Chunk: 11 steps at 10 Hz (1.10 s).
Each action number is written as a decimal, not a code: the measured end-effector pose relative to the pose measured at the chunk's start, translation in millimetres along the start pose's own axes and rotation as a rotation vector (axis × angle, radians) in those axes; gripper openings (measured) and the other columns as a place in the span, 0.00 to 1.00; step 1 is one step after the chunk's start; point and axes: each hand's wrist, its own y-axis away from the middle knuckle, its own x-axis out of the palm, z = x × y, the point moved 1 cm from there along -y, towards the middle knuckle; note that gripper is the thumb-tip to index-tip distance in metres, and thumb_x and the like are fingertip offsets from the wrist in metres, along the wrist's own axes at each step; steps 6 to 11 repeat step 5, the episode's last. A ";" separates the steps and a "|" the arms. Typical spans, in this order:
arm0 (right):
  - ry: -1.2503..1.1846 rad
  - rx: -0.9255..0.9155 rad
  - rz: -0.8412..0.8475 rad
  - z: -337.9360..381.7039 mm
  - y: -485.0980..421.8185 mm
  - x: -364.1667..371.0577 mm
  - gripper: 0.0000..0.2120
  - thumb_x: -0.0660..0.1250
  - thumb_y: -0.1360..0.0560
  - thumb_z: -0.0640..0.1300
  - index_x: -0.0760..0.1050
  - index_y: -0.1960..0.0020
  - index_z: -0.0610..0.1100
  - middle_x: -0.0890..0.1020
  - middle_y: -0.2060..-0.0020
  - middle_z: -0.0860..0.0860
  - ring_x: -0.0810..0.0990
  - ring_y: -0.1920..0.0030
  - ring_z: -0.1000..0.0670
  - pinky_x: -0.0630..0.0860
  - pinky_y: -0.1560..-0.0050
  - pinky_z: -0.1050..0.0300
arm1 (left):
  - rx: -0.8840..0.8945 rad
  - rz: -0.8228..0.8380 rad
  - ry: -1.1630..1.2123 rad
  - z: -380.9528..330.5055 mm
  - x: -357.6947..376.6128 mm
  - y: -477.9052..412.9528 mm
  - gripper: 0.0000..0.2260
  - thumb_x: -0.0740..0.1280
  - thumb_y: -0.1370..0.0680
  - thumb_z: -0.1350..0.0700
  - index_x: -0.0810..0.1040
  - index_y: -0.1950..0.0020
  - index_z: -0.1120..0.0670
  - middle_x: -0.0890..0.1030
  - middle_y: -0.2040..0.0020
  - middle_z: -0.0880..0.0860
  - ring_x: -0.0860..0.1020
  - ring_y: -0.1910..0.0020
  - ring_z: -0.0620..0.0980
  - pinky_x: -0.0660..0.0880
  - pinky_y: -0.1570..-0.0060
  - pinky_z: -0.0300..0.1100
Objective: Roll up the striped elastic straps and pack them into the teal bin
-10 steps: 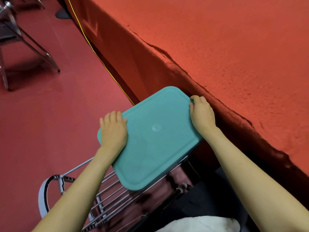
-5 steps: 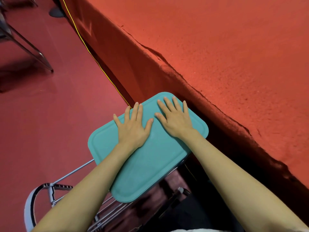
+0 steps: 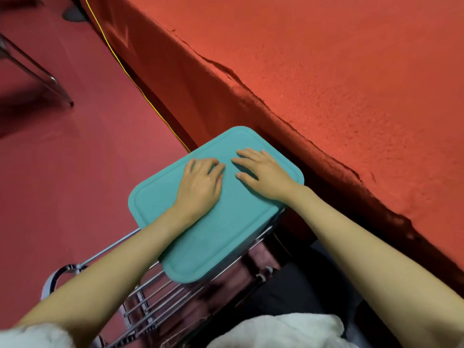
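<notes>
My left hand [image 3: 198, 184] lies palm down on the lid [image 3: 226, 237] of the teal bin [image 3: 272, 218]. Its fingers are lightly bent, with the tips on the lid, and they grip nothing. My right hand [image 3: 266, 177] lies palm down just beside it, toward the lid's far right corner. Its fingers are spread and nearly straight, and they also hold nothing. The thumbs of the two hands are close together but apart.

The lid covers the whole bin, so the inside is hidden. Only a narrow strip of the bin's wall shows, under the lid's right edge.

The bin stands on a wire rack [image 3: 155, 295], whose metal bars run out from under the lid's near edge. The rack stands on the red floor [image 3: 62, 159], just beside the desk [image 3: 339, 71]. A red cloth covers the desk and hangs down its side. I cannot tell whether the bin touches the cloth.

A yellow cord [image 3: 140, 89] runs along the foot of the desk. A chair leg [image 3: 37, 71] stands at far left, well apart from the rack.
</notes>
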 end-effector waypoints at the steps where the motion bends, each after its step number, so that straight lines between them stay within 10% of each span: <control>1: 0.076 -0.041 0.074 -0.3 32.0 -10.6 0.23 0.61 0.20 0.52 0.66 0.27 0.46 0.63 0.25 0.47 0.58 0.25 0.47 0.52 0.26 0.52 | -0.073 0.217 0.004 -23.8 -10.9 26.5 0.33 0.45 0.27 0.38 0.73 0.34 0.56 0.72 0.33 0.58 0.69 0.33 0.58 0.63 0.34 0.55; 3: 0.148 0.021 0.089 -4.0 81.8 -8.0 0.24 0.52 0.18 0.55 0.57 0.23 0.51 0.56 0.23 0.52 0.50 0.23 0.50 0.45 0.26 0.52 | -0.168 0.408 -0.038 -45.9 -2.3 59.1 0.38 0.32 0.29 0.34 0.46 0.22 0.49 0.46 0.21 0.50 0.42 0.23 0.49 0.38 0.27 0.54; 5: 0.009 0.008 -0.043 -5.0 116.6 -44.1 0.20 0.63 0.21 0.49 0.71 0.31 0.43 0.72 0.31 0.46 0.67 0.30 0.49 0.57 0.30 0.60 | -0.081 0.247 0.107 -61.3 -21.5 35.1 0.19 0.60 0.20 0.51 0.68 0.31 0.55 0.65 0.28 0.57 0.63 0.29 0.57 0.58 0.31 0.51; 11: 0.009 0.008 -0.043 -5.0 116.6 -44.1 0.20 0.63 0.21 0.49 0.71 0.31 0.43 0.72 0.31 0.46 0.67 0.30 0.49 0.57 0.30 0.60 | -0.081 0.247 0.107 -61.3 -21.5 35.1 0.19 0.60 0.20 0.51 0.68 0.31 0.55 0.65 0.28 0.57 0.63 0.29 0.57 0.58 0.31 0.51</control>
